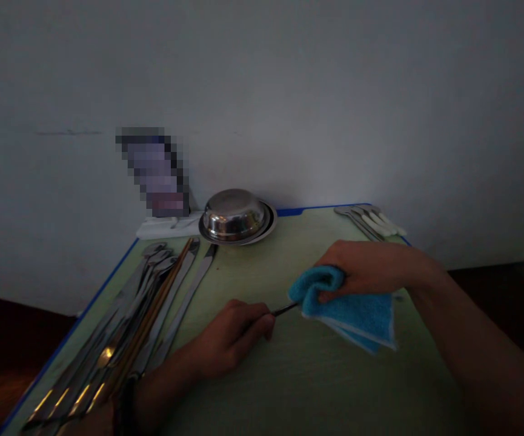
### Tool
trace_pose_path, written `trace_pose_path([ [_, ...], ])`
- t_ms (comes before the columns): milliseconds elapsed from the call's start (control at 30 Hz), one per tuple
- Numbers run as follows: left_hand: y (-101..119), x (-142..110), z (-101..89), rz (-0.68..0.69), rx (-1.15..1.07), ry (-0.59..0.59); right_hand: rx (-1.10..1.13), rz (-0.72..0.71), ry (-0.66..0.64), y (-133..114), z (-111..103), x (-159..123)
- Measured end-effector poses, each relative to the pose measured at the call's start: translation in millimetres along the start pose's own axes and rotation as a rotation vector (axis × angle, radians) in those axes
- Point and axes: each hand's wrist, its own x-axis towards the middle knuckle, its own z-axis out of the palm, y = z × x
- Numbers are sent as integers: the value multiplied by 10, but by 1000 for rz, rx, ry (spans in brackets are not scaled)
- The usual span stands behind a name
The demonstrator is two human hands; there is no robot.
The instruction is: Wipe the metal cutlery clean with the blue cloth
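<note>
My left hand (238,333) is closed around one end of a thin metal utensil (285,309) over the middle of the table. The utensil's other end is hidden in a folded blue cloth (361,315), so its kind does not show. My right hand (357,269) grips that cloth around the utensil, and the cloth's loose corners hang down to the right. Left of my left forearm lies a row of cutlery: several spoons (152,257), a pair of wooden chopsticks (164,290) and two table knives (186,303).
Upside-down metal bowls (234,215) sit at the back of the pale green table (252,272). Several white-handled utensils (375,221) lie at the back right. A blurred-out phone-like object (155,172) leans on the wall above a white item (168,229).
</note>
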Motion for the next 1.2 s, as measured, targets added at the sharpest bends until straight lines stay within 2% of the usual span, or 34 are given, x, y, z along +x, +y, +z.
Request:
trace_pose_path([
  [200,-20,7,27,46,86,-51,-121,-39,-96,-141,198,152],
  [367,-11,5,45,60,136,-66,-135,-134,-130,-197,345,306],
  [500,5,10,39,22,54,-51,-56,-147,-110,-128,275,272],
  [767,34,8,6,-30,-46,16,125,-49,-101,69,-10,72],
  [867,15,3,7,-45,-97,51,121,31,41,143,-68,-9],
  [967,-14,-2,14,-93,-130,124,121,156,263,226,-92,-62],
  [1033,-23,-4,19,-139,-153,182,213,183,425,252,-68,-34],
  [1133,-17,-4,26,-183,-210,253,466,139,696,201,59,159],
  [1200,-8,2,30,-194,-242,263,695,37,849,122,201,366],
])
